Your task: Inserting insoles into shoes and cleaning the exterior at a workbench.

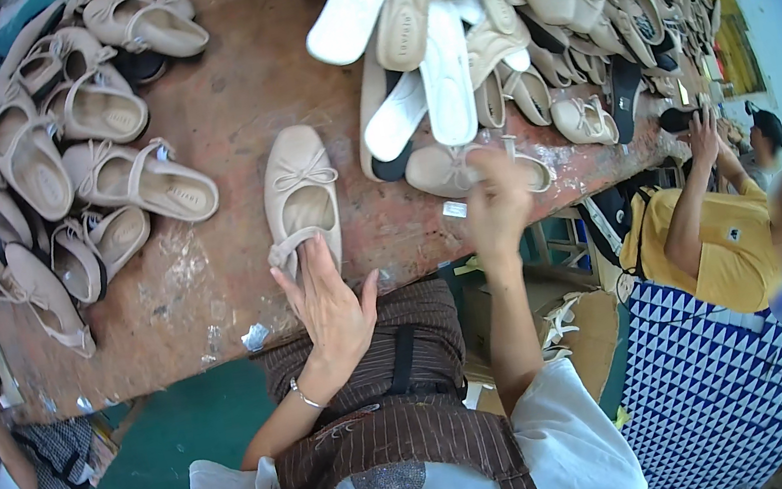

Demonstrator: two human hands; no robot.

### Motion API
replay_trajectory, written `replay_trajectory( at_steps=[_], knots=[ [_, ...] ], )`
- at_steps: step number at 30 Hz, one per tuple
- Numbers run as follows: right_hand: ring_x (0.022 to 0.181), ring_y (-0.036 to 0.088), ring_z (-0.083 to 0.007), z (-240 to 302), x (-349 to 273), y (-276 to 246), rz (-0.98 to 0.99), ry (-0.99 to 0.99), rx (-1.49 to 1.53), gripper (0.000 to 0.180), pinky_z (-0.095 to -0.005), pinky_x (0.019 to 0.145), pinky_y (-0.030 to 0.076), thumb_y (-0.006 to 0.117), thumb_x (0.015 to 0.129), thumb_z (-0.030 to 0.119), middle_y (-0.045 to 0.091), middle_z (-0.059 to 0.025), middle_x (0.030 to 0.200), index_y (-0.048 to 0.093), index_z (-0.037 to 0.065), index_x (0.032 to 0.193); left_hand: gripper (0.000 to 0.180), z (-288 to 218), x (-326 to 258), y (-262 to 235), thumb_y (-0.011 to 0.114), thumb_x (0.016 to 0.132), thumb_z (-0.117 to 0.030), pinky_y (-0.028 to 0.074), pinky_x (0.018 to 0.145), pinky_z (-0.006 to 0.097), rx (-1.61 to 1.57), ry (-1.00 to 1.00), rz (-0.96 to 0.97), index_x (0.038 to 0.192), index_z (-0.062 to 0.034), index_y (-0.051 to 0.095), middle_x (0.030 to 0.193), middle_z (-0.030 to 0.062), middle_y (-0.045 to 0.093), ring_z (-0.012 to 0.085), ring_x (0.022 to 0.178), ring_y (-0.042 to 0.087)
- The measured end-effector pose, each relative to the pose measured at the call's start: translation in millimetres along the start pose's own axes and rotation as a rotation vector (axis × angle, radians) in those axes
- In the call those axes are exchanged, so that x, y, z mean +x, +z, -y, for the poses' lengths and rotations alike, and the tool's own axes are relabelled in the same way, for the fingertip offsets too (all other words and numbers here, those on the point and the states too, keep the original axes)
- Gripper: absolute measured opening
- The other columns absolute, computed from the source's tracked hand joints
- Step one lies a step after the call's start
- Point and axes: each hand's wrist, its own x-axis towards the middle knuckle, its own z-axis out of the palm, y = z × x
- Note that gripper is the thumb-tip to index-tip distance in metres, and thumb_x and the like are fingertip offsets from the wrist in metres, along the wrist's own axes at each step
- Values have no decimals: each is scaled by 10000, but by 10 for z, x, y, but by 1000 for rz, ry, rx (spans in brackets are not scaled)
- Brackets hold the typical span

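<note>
Just past the striped brown apron (404, 329), the left hand (330, 322) has its fingers straight and thumb spread, fingertips at the heel end of a beige bow shoe (295, 158) lying on the worktop (205, 151), toe pointing away. The right hand (497, 210) is blurred by another beige shoe (434, 169), and whether its fingers grip anything I cannot tell. Beyond, strapped shoes (48, 184) cluster at left, white insoles (448, 84) lie heaped among footwear at right, and a co-worker in yellow (713, 232) is at the far right.
</note>
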Motion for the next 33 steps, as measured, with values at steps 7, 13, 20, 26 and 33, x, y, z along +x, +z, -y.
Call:
replay_trajectory(
  at_steps=[7, 13, 20, 26, 33],
  knots=[
    [908, 650, -364, -535, 41, -494, 273, 139, -545, 267, -490, 830, 499, 602, 810, 40, 686, -169, 921, 676, 36, 1067, 726, -141, 311, 158, 697, 849, -495, -10, 1152, 660, 70, 56, 113, 1336, 25, 560, 1380, 431, 401, 502, 1399, 303],
    [671, 675, -394, -358, -119, -558, 303, 63, -508, 139, -483, 638, 543, 646, 764, 143, 683, -192, 736, 734, 64, 837, 854, -196, 245, 40, 715, 801, -563, -13, 1163, 636, 62, 12, 131, 1327, 88, 543, 1358, 429, 433, 501, 1380, 345],
    [485, 582, -299, 594, -586, -425, 696, -19, 216, 129, -393, 484, 427, 651, 832, 118, 571, -191, 598, 684, 3, 783, 1128, -13, 194, -487, 824, 714, -494, -72, 1165, 618, -214, -97, 184, 1472, 137, 279, 1504, 323, 356, 369, 1443, 326],
    [550, 629, -234, 1340, -642, -90, 642, -103, 657, 109, -343, 526, 486, 684, 894, 96, 635, -148, 683, 689, -10, 917, 1065, 15, -71, -1155, 865, 714, -229, 356, 1116, 416, -862, -326, -10, 1496, 76, 209, 1455, 209, 404, 285, 1345, 430],
    [864, 659, -297, 1583, -290, 228, 572, -514, 863, 282, -388, 775, 525, 646, 905, 63, 677, -156, 907, 671, 12, 1181, 317, 752, 573, -2339, 675, 833, -3, 538, 900, 373, -377, 18, -941, 1133, 97, 653, 1083, 167, 690, 242, 971, 681]
  ],
)
